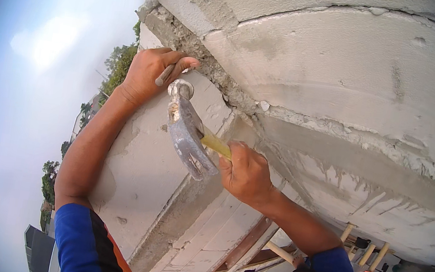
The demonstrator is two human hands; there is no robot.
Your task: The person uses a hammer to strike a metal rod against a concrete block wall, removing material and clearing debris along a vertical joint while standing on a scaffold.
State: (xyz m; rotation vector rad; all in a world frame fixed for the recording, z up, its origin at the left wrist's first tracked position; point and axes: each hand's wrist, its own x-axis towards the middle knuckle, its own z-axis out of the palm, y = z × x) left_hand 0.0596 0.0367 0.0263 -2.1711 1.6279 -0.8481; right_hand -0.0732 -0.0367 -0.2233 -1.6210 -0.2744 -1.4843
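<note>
My left hand (147, 72) is raised against the wall's rough concrete edge (211, 65), its fingers wrapped round a metal rod, perhaps a chisel (163, 75). Only the rod's blunt round end shows; the rest is hidden by the hand. In my right hand (248, 175) is a claw hammer (187, 134) with a worn grey head and a yellow handle. The hammer's striking face is close to the rod's blunt end, with a small gap between them in the picture.
Pale block wall (363, 62) fills the upper right, with a crack across it. A concrete column (174, 219) and a brown frame (246, 244) lie lower down. Bamboo poles (379, 256) show at lower right. Trees (118, 67) and a grey roof (37, 252) stand beyond on the left.
</note>
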